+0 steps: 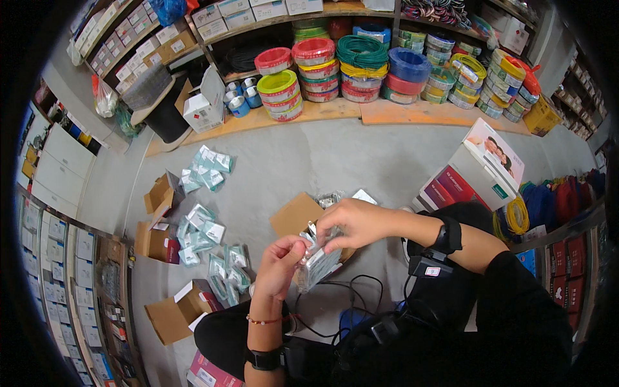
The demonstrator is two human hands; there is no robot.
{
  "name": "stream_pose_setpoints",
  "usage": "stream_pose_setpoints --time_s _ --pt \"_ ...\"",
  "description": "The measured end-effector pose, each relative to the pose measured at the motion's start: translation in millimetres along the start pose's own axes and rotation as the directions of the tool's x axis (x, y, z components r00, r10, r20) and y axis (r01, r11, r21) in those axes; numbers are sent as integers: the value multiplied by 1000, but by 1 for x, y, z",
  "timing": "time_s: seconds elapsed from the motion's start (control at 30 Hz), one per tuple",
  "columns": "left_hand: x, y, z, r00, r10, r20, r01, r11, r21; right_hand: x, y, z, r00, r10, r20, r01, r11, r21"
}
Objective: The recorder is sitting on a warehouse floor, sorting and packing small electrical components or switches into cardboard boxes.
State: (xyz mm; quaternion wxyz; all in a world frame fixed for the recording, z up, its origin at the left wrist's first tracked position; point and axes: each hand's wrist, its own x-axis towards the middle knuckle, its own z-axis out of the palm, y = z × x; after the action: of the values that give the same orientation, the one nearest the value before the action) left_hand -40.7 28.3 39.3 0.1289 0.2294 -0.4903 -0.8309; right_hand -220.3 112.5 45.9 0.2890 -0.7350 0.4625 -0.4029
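A clear plastic-wrapped packet (320,266) sits at the centre of the frame, slightly below the middle, gripped in both hands. The left hand (280,263) pinches the wrapping at the packet's left edge between thumb and forefinger; the right hand (351,224) has its fingertips closed on the upper part of the film. Just behind them, an open cardboard box (293,216) shows a raised brown flap, with a small white piece (365,196) on the floor to its right. A thin black cable (371,278) loops below the right hand.

Left of centre, three piles of wrapped packets (200,233) lie on the grey floor, and beside them, nearer the left edge, stand three opened cartons (173,317). At right of centre is a large white-and-red box (474,166). Across the top of the frame, stacked wire coils (362,53) in red, yellow, green and blue stand on wooden boards (412,115) before shelving.
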Motion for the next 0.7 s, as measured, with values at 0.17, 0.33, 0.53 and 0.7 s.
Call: stream_pose_setpoints --time_s 0.17,0.33,0.53,0.7 --pt "9 2 -3 994 97 49 -108 932 346 -4 2 3 979 166 115 -112 923 -369" --pt "4 22 -2 984 159 -76 -119 916 383 -9 32 16 934 294 200 -91 742 -664" --pt "-3 30 -4 976 203 -75 -161 912 379 -26 78 31 909 356 216 -179 802 -569" --pt "-12 37 -6 968 246 -56 -208 903 375 -35 98 44 919 359 161 -209 792 -574"
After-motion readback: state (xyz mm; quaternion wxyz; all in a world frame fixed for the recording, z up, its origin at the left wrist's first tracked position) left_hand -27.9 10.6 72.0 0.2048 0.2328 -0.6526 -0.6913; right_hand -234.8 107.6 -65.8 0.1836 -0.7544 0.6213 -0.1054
